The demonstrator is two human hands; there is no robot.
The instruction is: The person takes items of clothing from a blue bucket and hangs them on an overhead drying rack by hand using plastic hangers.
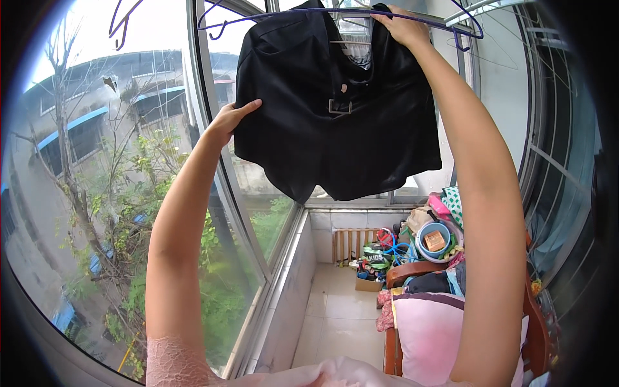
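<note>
Lace sleeve (175,362), pale pink, lower left. Left hand (233,120): gripping the left edge of black shorts (335,145), thumb in front. Right hand (403,27): pinching their upper right corner, beside purple hanger (293,14). Shorts raised between both hands, buckle (340,107) at front. Lower down: pink pillow (427,332), blue tub (420,240), cardboard box (368,284). Outdoors: bare-branched tree (65,145), grey building (122,68).

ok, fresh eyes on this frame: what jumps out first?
The black garment at upper centre, with its square buckle, spread at a purple hanger; the left hand grips its left edge, the right hand is at its upper right. Then the pink pillow at lower right, and green foliage outside the window at left.
</note>
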